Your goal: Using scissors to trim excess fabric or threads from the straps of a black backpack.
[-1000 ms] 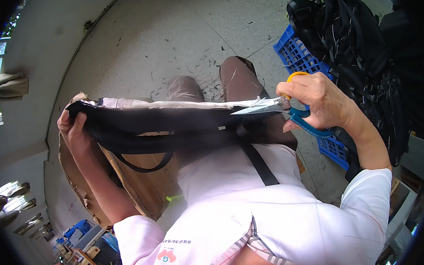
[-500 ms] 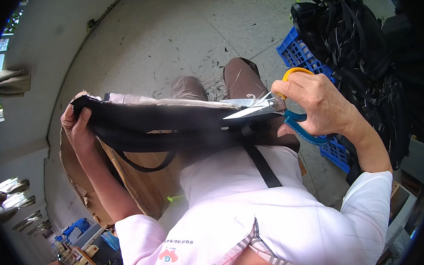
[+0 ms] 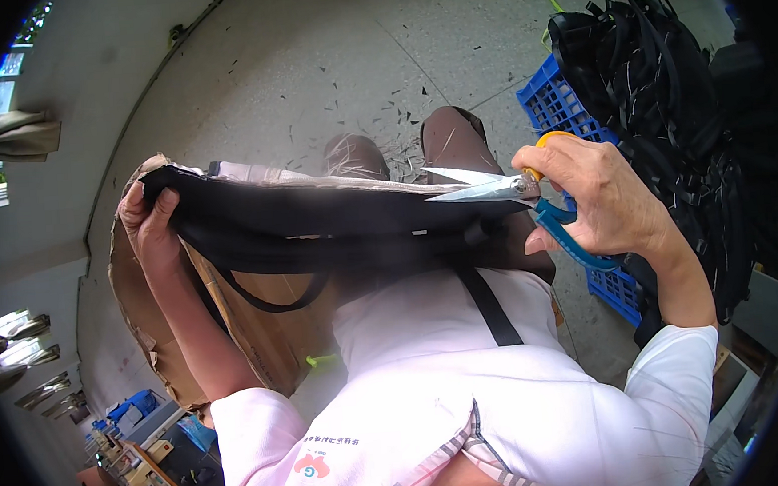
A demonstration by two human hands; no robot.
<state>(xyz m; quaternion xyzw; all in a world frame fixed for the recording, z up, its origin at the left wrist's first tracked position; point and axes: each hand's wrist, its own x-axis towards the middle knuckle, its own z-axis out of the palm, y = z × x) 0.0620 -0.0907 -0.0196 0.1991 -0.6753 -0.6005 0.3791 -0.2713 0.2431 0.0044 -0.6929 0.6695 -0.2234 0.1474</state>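
Note:
Across my lap lies a black fabric bag (image 3: 316,216) with a pale edge strip along its far side and black straps hanging off it. My left hand (image 3: 149,215) pinches the bag's left end between thumb and fingers. In my right hand (image 3: 604,190) is a pair of scissors (image 3: 493,188) with one yellow and one blue handle loop. The blades are spread apart and point left, at the pale edge near the bag's right end. I cannot tell whether they touch the fabric.
To the right, a blue plastic crate (image 3: 558,99) stands beside a heap of black strapped bags (image 3: 657,111). An open cardboard box (image 3: 257,336) sits at my left. Thread and fabric scraps lie on the floor (image 3: 325,69) and on my knees (image 3: 354,156).
White thread bits that were at the scissors' pivot no longer show there. The scissors and my right hand have shifted slightly right. My left hand keeps its hold on the bag.

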